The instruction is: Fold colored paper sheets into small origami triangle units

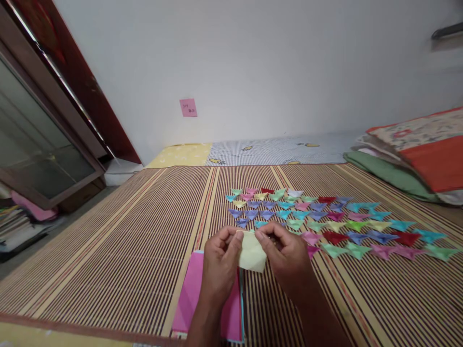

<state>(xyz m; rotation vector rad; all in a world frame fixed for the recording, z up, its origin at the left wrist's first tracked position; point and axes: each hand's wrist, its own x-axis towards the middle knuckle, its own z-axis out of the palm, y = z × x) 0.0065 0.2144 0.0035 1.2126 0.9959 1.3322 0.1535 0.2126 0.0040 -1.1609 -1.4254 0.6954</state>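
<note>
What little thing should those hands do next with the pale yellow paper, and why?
Probably fold the pale yellow paper further: the left hand and right hand both pinch its upper edge, and it seems to lack the pointed shape of the folded pieces on the mat.

Pale wall (253,62), pink note (188,108) stuck on; glass panel (34,135) left; stacked bedding (427,154) right.

The left hand (220,262) and right hand (289,258) hide the upper corners of the pale sheet (252,255) and parts of some folded pieces (311,237). Writing on the wall note (188,108) is too small to read. The right edge cuts off the stacked bedding (430,161) and a blurred dark bar (447,32).
</note>
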